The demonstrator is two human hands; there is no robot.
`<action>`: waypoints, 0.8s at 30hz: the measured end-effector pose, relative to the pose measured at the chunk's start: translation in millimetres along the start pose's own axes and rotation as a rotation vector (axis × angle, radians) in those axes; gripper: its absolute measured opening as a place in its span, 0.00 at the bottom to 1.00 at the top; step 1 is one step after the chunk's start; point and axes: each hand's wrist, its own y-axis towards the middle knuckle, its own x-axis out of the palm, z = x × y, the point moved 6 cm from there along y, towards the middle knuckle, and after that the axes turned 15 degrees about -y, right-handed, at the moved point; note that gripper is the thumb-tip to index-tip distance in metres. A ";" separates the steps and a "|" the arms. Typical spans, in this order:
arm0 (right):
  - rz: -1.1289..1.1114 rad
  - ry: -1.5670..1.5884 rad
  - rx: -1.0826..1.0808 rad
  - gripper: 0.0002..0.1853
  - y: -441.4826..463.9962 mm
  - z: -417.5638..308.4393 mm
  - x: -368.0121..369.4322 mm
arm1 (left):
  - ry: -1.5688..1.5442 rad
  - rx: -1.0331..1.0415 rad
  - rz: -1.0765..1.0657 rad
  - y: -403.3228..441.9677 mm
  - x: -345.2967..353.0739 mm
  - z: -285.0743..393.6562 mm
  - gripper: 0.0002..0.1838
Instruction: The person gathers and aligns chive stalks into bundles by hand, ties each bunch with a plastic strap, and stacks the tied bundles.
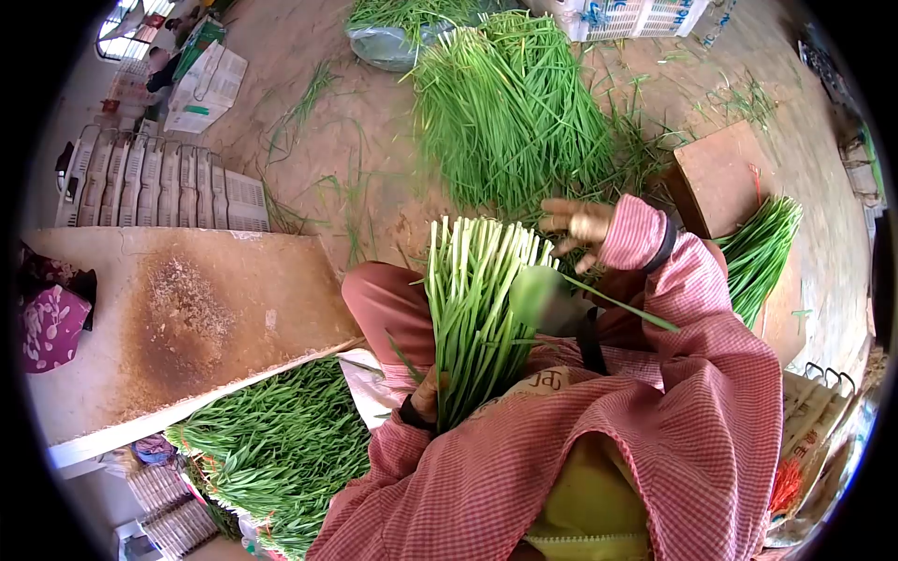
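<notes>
My left hand (426, 396) is wrapped round the lower, leafy part of a bunch of garlic chives (482, 309). The bunch stands against my lap with its pale cut ends pointing up and away. Just right of those ends is my right hand (580, 229), slightly blurred, its fingers apart and a pale wrap on one finger. It holds nothing that I can see. A loose green blade (622, 304) sticks out to the right below it, and a green and grey blur covers the bunch's right side.
A large heap of chives (510, 112) lies on the floor ahead. Tied bundles (290, 439) are stacked at lower left, beside a stained board (281, 290). One more bundle (762, 248) rests by a wooden box (725, 178) at right. White crates (168, 182) stand at left.
</notes>
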 end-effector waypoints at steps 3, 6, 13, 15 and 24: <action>-0.317 -0.065 0.161 0.36 7.5 19.8 39.3 | -0.077 0.034 0.005 -1.6 -1.3 -2.2 0.35; 0.001 -0.752 0.381 0.23 15.2 14.2 3.0 | -0.099 0.086 0.000 -5.0 -4.0 -2.5 0.35; 0.475 -0.675 0.046 0.33 -18.2 -59.8 18.6 | -0.115 0.129 0.010 -0.7 -3.0 -2.0 0.34; -0.039 -1.028 0.237 0.54 9.3 -58.3 75.6 | -0.120 0.139 0.006 1.6 -2.2 -0.5 0.34; 0.168 0.541 -0.257 0.09 14.9 -13.8 49.6 | -0.108 0.169 0.010 5.3 -1.4 12.1 0.34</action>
